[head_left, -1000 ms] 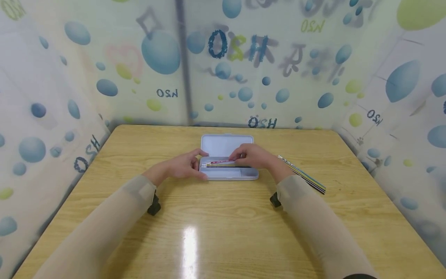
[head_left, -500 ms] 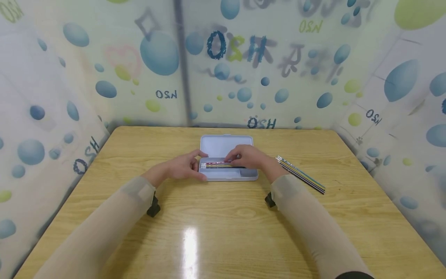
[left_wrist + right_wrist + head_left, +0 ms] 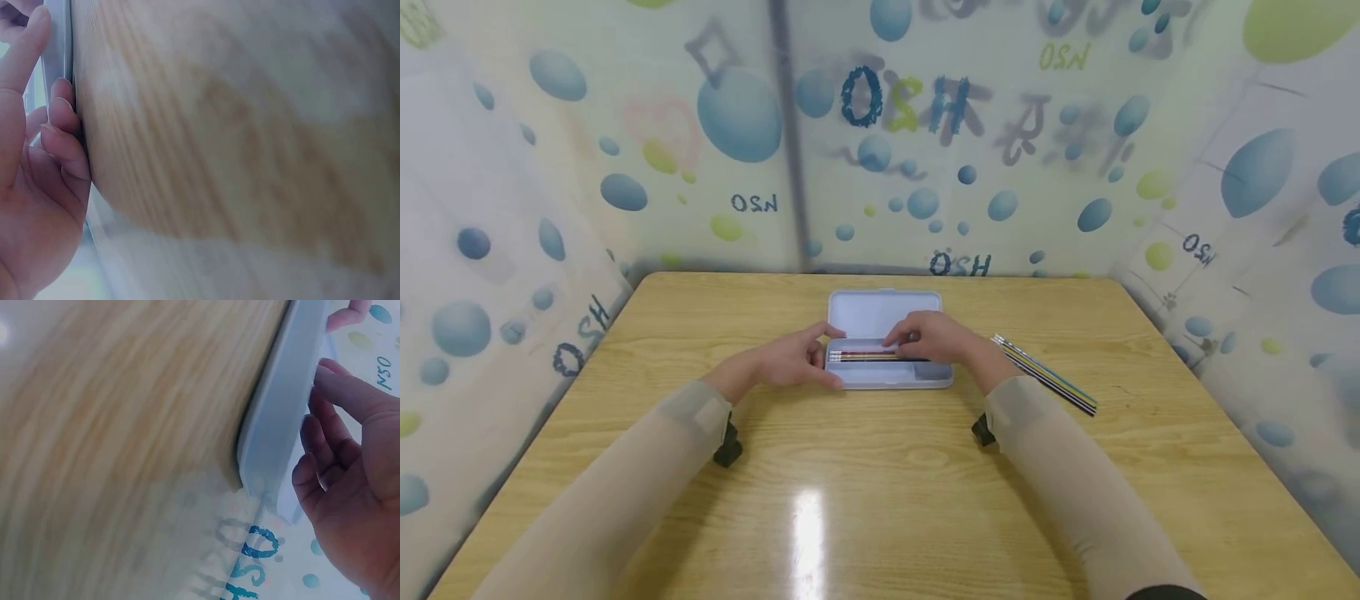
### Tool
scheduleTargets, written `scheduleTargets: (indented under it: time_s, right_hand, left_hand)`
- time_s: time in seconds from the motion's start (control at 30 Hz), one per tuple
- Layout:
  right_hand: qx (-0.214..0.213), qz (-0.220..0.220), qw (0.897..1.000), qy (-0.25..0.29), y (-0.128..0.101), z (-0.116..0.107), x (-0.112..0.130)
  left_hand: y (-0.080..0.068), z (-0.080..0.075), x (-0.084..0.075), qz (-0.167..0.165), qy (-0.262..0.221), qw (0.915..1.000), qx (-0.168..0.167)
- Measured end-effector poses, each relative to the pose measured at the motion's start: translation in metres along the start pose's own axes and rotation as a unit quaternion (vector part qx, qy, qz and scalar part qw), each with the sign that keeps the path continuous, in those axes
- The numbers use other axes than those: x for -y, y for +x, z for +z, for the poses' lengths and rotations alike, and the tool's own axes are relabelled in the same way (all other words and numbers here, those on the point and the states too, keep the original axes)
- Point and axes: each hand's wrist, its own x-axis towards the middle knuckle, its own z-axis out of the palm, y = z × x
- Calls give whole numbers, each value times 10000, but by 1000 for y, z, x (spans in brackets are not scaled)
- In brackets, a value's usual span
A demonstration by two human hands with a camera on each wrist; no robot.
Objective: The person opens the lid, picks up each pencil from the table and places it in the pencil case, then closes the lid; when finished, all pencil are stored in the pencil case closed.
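Observation:
An open pale blue pencil case (image 3: 880, 313) lies at the middle of the wooden table (image 3: 880, 492), its lid folded back. Several coloured pencils (image 3: 859, 356) lie lengthwise in its tray. My left hand (image 3: 790, 360) grips the case's left end, thumb behind and fingers in front; the left wrist view shows the fingers (image 3: 62, 125) curled against the case's edge (image 3: 57, 37). My right hand (image 3: 931, 337) hovers over the tray's right half, fingertips resting on the pencils. In the right wrist view the right hand (image 3: 356, 481) lies beside the case's wall (image 3: 281, 412), fingers loosely bent.
A bundle of several more pencils (image 3: 1051, 379) lies on the table right of the case, angled toward the front right. Patterned curtain walls (image 3: 880, 150) close in the table on three sides. Bare tabletop stretches in front of my arms.
The pencils under my right hand have gone from slightly raised to lying flat in the tray. The right hand shifted a little left. The left hand stayed put.

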Motion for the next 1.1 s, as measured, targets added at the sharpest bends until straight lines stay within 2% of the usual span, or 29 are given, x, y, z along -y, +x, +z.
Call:
scheduleTargets:
  time_s: [0.2,0.47,0.83,1.1]
  right_hand:
    - [-160,27,9993,333,-18,-7,-3]
    - [-409,44,9979,491,-56,-20,-21]
    - [-881,801,9920,417,-111,-41,-78]
    - [-1039,1042,9868,683,-145,-53,-116]
  left_hand:
    - [0,-1,1,7,40,10000,19]
    - [1,-1,2,5,86,10000,28]
    - [-1,-1,3,32,36,10000,9]
    - [1,0,2,6,12,10000,44]
